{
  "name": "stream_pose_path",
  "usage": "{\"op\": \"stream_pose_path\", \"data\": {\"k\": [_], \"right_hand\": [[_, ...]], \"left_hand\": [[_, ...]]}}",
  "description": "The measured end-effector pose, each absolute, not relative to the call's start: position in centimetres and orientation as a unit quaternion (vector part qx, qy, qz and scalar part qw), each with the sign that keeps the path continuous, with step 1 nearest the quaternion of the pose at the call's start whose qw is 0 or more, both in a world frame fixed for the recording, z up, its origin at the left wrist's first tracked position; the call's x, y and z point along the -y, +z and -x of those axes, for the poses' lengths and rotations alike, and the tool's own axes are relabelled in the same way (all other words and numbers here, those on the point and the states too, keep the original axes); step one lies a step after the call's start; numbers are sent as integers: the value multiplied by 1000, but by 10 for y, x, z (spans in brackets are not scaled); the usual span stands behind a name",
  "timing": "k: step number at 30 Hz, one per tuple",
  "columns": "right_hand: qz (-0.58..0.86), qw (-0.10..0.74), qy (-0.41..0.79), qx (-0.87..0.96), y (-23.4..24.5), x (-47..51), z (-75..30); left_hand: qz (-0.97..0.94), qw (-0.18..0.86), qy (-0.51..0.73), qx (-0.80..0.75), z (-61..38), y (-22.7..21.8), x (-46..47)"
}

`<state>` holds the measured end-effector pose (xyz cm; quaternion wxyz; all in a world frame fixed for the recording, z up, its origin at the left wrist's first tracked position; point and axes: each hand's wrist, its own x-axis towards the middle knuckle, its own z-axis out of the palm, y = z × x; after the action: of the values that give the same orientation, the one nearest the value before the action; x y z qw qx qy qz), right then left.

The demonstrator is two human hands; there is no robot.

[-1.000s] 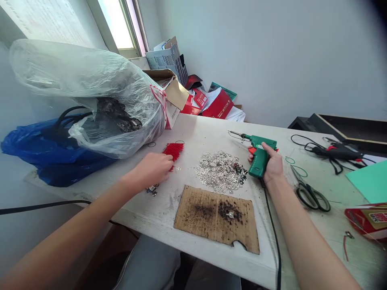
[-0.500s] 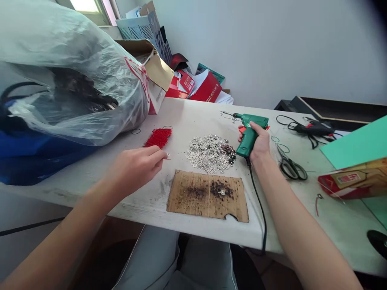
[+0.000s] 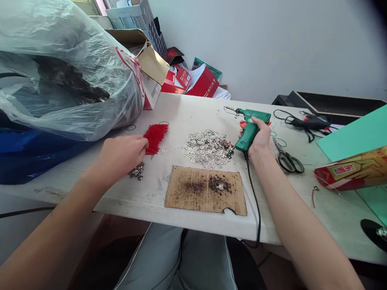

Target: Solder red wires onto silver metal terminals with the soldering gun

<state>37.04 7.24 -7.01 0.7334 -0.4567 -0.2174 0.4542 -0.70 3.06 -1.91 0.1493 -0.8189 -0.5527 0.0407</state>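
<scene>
My right hand (image 3: 260,139) is wrapped round the grip of a green soldering gun (image 3: 250,125), whose tip points left over the white table (image 3: 187,112); its black cord (image 3: 253,201) runs off the front edge. My left hand (image 3: 121,155) rests with its fingers curled at the near end of a bundle of short red wires (image 3: 155,137); what the fingers pinch is hidden. A pile of small silver metal rings (image 3: 207,148) lies between the hands. A scorched cardboard pad (image 3: 207,191) with one small metal piece (image 3: 220,186) lies in front of it. A little heap of finished pieces (image 3: 136,172) sits below my left hand.
A large clear plastic bag (image 3: 69,68) over a blue bag (image 3: 36,157) fills the table's left. Black scissors (image 3: 287,159) lie right of the gun. A red packet (image 3: 350,173), a green sheet (image 3: 353,137), a black tool with cables (image 3: 311,121) and red boxes (image 3: 202,82) lie beyond.
My left hand has drawn back from near the silver pile to the near end of the red wires. The view has shifted, and my right hand keeps hold of the gun.
</scene>
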Motion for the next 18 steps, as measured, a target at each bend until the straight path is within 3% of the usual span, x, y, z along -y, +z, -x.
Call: {"op": "stream_pose_path", "data": {"k": [9, 13, 18], "right_hand": [[458, 731, 448, 234, -73, -75, -368], [463, 740, 426, 237, -71, -73, -369], [453, 763, 322, 330, -47, -56, -368]], "left_hand": [[807, 161, 14, 568, 1, -13, -15], [826, 156, -74, 536, -12, -10, -1], [900, -30, -245, 359, -56, -25, 26]]}}
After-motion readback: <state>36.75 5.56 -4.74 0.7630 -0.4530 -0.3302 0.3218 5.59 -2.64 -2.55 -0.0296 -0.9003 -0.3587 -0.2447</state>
